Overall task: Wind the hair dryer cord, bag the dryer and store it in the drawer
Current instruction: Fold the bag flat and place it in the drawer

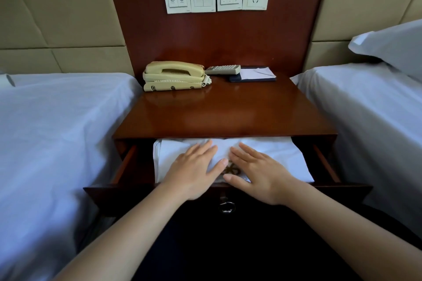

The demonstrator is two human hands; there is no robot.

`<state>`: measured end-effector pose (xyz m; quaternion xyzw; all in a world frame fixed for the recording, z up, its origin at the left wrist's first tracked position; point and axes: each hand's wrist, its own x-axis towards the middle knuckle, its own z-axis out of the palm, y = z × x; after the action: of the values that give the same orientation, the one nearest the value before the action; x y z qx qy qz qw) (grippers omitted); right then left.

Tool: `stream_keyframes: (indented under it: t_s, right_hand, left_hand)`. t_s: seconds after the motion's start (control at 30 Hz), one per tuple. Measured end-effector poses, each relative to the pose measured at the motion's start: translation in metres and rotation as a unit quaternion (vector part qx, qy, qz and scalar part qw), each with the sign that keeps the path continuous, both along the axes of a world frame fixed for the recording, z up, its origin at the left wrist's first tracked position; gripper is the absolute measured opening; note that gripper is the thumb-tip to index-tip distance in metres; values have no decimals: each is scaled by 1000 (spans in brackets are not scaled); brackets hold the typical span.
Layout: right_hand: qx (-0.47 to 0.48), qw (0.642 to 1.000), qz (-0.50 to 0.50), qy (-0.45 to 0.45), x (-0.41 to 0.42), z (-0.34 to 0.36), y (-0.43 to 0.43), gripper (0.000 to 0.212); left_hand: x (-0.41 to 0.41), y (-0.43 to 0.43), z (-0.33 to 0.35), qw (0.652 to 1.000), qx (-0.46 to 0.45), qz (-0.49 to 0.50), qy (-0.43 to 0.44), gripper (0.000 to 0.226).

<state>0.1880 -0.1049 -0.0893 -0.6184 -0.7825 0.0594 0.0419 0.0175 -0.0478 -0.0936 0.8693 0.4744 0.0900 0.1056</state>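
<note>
Your left hand [194, 171] and right hand [258, 173] both lie flat, fingers straight and released, pressing on the white bag [280, 155] in the open drawer [127, 162] of the nightstand [228, 112]. The bag lies across the drawer's middle, reaching its front edge; what it holds is hidden. A telephone [173, 76] and a remote [222, 69] sit along the top's back edge
</note>
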Motion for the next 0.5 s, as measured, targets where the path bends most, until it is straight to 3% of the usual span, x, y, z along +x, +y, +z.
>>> stream_keyframes:
  t_s: [0.13, 0.23, 0.33, 0.4, 0.5]
  right_hand:
    - [38, 998, 41, -32, 14, -1, 4, 117]
    - [177, 977, 82, -87, 25, -8, 12, 93]
    - [253, 955, 98, -120, 34, -16, 23, 77]
    - [280, 947, 106, -118, 34, -13, 28, 73]
    - [317, 934, 113, -122, 36, -13, 33, 69]
  left_hand:
    - [1, 2, 3, 998, 62, -27, 15, 73]
    - [0, 3, 7, 995, 95, -40, -2, 93]
    - [-2, 11, 4, 982, 174, -65, 19, 76]
    - [-5, 16, -1, 980, 179, -67, 53, 66]
    - [-10, 22, -9, 976, 168, -96, 97, 69]
